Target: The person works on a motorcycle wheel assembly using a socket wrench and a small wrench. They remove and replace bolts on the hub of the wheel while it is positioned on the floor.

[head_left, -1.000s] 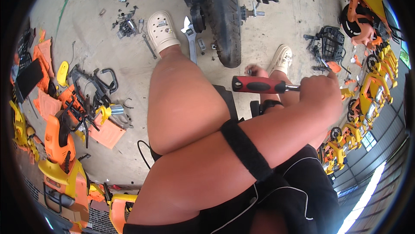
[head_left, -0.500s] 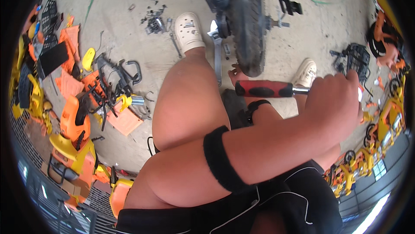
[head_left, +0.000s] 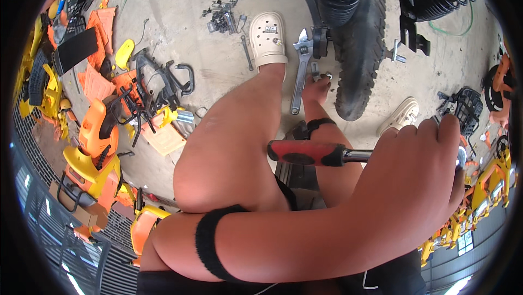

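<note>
My left arm, with a black band round it, crosses in front of me to the right. My left hand (head_left: 417, 167) is closed round the metal head end of a ratchet wrench (head_left: 305, 153), whose red and black handle points left. Lower down, my right hand (head_left: 316, 90) reaches to the floor between an adjustable wrench (head_left: 301, 74) and a black tyre (head_left: 359, 61). Its fingers are curled, with a small shiny metal piece (head_left: 329, 76) at the tips; whether it is pinched is too small to tell. A black strap circles the right wrist.
Loose bolts and small parts (head_left: 223, 20) lie beyond my left shoe (head_left: 268, 39), a slim wrench (head_left: 247, 52) beside it. Black shock absorbers (head_left: 444, 1) hang near the wheel. Orange and yellow panels (head_left: 98, 126) pile up at left; yellow vehicles (head_left: 490, 186) line the right.
My right hand has moved forward from behind the tyre's near end to beside the adjustable wrench. The view has shifted, so the wheel sits farther right. My left hand still grips the ratchet wrench.
</note>
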A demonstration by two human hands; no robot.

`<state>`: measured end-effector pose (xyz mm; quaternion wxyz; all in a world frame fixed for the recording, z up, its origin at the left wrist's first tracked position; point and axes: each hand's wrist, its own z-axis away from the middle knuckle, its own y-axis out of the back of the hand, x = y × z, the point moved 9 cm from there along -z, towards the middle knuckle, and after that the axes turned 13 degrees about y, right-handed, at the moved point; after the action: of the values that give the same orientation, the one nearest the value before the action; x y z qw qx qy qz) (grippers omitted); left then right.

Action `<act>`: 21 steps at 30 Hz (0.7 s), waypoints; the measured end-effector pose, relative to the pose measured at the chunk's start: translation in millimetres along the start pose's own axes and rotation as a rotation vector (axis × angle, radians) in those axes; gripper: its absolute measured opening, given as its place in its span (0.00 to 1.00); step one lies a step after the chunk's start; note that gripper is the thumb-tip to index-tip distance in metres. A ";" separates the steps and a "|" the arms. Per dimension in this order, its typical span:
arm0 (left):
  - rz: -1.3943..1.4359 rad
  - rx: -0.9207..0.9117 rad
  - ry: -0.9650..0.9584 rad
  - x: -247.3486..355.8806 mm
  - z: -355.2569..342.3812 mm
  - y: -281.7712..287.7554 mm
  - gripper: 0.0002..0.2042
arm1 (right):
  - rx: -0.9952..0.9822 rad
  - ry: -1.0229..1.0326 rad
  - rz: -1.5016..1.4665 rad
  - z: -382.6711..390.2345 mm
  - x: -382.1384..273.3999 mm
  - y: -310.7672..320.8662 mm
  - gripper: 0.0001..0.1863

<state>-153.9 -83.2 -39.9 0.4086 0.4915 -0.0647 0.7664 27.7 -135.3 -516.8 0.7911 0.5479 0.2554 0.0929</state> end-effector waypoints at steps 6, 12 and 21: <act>0.031 -0.015 0.050 -11.1 3.0 17.8 0.15 | -0.079 -0.103 -0.037 -16.5 -12.3 -0.9 0.20; -0.034 -0.130 0.027 -10.3 1.7 0.9 0.16 | -0.087 -0.068 -0.024 -18.2 3.6 -0.1 0.18; -0.093 -0.171 0.010 3.9 4.7 -49.5 0.16 | -0.566 -0.133 -0.338 -6.0 118.3 118.1 0.16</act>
<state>-117.1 -50.8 -49.3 0.4845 0.4532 -0.1050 0.7408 141.1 -34.8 -446.2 0.9310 0.2613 0.2548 -0.0083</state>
